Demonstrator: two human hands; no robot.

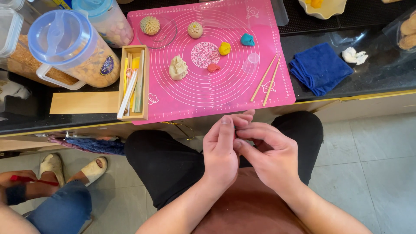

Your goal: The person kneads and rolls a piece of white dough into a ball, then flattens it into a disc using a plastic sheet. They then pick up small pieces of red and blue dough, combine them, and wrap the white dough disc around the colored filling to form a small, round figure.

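Left hand [222, 151] and right hand [271, 154] together above lap, below counter edge. Fingers of both pinch small pink piece [235, 135], mostly hidden between them. Pink mat [277, 82] on counter carries yellow lump [224, 48], teal lump [247, 40], two wooden sticks [266, 80]. Blue cloth [320, 67] beside mat.

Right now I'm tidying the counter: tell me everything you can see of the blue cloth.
The blue cloth looks like soft terry fabric, deep blue, folded into a rough square with layered edges showing at its lower side. It lies flat on the dark counter, right of the pink mat, apart from both hands.
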